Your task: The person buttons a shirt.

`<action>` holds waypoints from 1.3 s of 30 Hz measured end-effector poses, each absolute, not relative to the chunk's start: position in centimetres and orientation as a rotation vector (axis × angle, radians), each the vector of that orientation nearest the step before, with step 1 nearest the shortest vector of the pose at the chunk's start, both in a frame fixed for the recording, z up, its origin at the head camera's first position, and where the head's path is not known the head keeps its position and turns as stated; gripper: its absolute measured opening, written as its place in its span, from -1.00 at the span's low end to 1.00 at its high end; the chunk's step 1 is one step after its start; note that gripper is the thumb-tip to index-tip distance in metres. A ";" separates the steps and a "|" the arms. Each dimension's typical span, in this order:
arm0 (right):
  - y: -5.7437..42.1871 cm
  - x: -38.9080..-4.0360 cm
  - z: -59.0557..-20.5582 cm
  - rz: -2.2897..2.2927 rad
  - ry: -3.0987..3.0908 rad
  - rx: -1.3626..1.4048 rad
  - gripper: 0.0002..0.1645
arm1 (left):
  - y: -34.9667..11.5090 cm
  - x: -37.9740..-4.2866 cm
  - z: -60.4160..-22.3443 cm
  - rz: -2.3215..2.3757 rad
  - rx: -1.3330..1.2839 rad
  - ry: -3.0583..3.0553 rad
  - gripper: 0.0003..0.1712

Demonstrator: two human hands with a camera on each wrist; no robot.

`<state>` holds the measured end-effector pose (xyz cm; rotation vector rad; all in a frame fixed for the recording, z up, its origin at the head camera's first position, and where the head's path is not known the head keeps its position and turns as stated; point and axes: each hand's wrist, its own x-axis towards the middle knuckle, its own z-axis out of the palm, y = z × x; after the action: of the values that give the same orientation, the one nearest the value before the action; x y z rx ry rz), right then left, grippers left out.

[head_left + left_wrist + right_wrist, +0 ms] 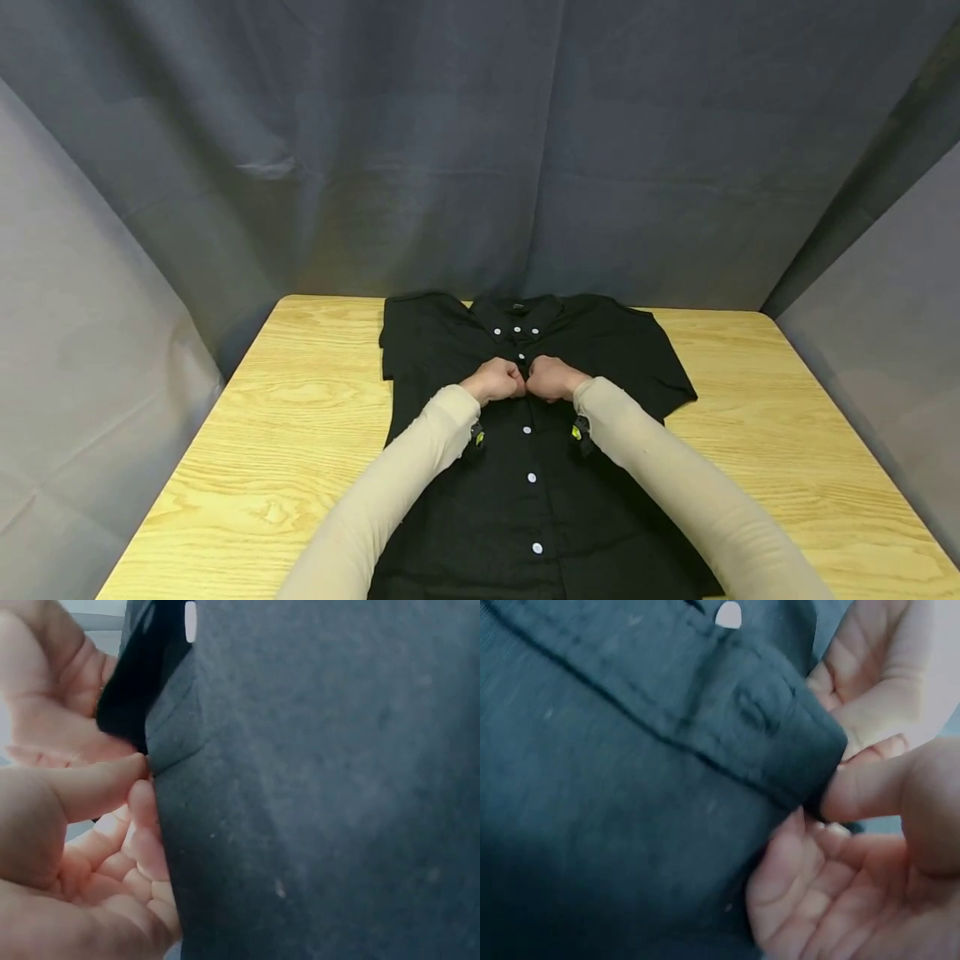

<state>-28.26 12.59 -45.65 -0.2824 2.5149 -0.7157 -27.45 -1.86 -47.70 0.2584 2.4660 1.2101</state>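
A black short-sleeved button-up shirt [457, 533] lies front up on the table, its collar [551, 310] toward the far edge. At its chest the two hands meet over the front placket. My left hand [495, 380] pinches the placket's cloth between thumb and fingers, clearly seen in the left wrist view. Right beside it, my right hand [553, 380] pinches the placket edge, which is lifted in the right wrist view. One white button [522, 357] shows just above the hands and another white button [527, 430] below. The spot between the fingertips is hidden.
The shirt rests on a light wood-grain table [247, 467]. A dark grey curtain [420, 150] hangs behind the far edge, with pale sheets [82, 350] at both sides. Further white buttons run down the shirt front, and small ones sit at the collar.
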 end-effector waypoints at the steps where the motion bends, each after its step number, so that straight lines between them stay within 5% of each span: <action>1: 12.7 -28.3 -45.7 -0.724 2.518 -0.297 -0.58 | -1.8 -27.5 -47.7 1.213 0.256 2.467 -0.93; 19: 13.5 -28.3 -45.9 -0.861 2.390 -0.340 -0.53 | -1.6 -27.3 -47.6 1.161 0.265 2.547 -0.96; 30: 14.3 -28.7 -45.5 -0.946 2.319 -0.320 -0.74 | -1.5 -27.6 -47.2 1.174 0.290 2.525 -0.96; 39: 13.8 -28.5 -46.0 -0.824 2.432 -0.416 -0.64 | -1.6 -27.7 -47.3 1.152 0.209 2.506 -0.74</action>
<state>-28.45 13.82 -45.97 -0.4164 2.4322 -0.8244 -27.70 -1.60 -47.27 0.2089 2.5060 1.1521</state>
